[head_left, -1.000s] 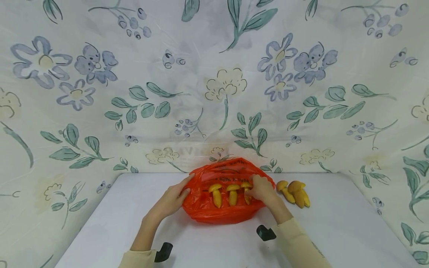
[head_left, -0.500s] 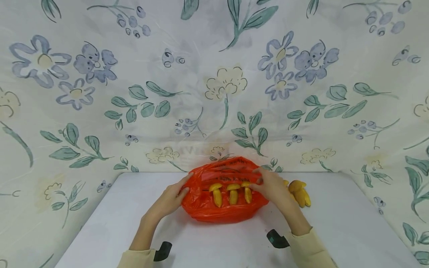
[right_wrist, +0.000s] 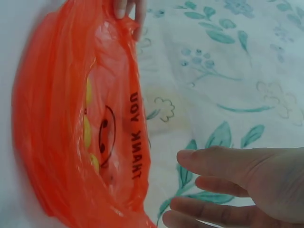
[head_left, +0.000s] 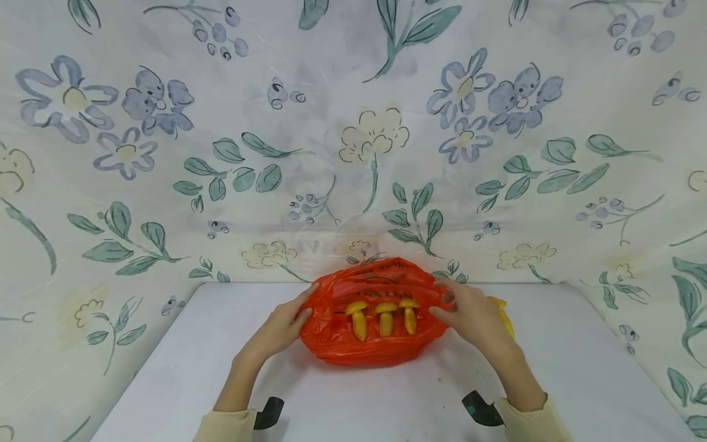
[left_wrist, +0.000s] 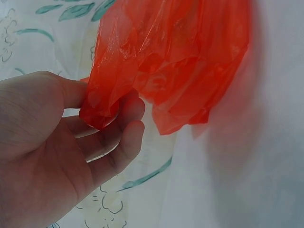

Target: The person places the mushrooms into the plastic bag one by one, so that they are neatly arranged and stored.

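First, at the left, a person's bare left hand (head_left: 284, 325) pinched the edge of a wide-mouthed, crinkled bag of thin red plastic (head_left: 370, 355) between thumb and fingers, probably to steady the rim and hold the mouth spread. Within the bag, on a smooth white tabletop (head_left: 359, 408), three small yellow mushrooms (head_left: 386, 323) with rounded caps and thick stems lay in a row, caps away from the person, apparently given room by the wide opening. Next, the bare right hand (head_left: 472, 314) stood beside the bag's right edge, thumb and fingers parted, holding nothing, its fingertips clear of the plastic, perhaps to leave the rim undisturbed. Farthest right, a yellow object (head_left: 504, 314) showed beyond it, mostly hidden.
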Tool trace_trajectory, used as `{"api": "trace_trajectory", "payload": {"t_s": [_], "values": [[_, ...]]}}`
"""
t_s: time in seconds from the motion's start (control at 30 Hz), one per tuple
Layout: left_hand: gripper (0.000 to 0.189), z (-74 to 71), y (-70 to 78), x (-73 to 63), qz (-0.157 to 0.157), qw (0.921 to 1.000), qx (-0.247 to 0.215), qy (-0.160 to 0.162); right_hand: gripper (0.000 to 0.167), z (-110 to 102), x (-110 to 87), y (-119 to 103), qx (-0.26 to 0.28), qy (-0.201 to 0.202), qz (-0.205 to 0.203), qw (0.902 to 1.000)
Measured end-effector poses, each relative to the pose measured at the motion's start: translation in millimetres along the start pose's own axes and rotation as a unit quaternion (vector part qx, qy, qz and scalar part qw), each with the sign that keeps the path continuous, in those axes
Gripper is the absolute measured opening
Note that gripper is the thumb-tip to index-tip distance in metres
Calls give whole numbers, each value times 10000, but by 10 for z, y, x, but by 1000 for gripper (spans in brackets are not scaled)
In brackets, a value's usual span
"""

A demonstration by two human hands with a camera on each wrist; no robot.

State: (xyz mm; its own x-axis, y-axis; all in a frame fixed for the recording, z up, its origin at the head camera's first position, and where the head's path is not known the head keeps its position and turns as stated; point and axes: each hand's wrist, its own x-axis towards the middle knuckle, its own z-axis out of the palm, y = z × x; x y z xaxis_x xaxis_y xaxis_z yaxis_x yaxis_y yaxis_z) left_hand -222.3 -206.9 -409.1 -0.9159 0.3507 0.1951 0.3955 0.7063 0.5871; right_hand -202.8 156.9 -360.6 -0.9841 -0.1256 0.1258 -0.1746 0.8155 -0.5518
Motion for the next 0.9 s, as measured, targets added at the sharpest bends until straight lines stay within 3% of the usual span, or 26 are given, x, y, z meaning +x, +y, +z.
{"api": "trace_trajectory", "payload": {"t_s": [0.37, 0.9], "values": [[56, 19, 35, 8, -12, 10000, 55, -26, 52, -100, -135, 216, -148, -2, 250, 9996], [57, -10, 33, 2, -83, 9999, 45, -66, 59, -193, -160, 553, -130, -31, 447, 9989]]}}
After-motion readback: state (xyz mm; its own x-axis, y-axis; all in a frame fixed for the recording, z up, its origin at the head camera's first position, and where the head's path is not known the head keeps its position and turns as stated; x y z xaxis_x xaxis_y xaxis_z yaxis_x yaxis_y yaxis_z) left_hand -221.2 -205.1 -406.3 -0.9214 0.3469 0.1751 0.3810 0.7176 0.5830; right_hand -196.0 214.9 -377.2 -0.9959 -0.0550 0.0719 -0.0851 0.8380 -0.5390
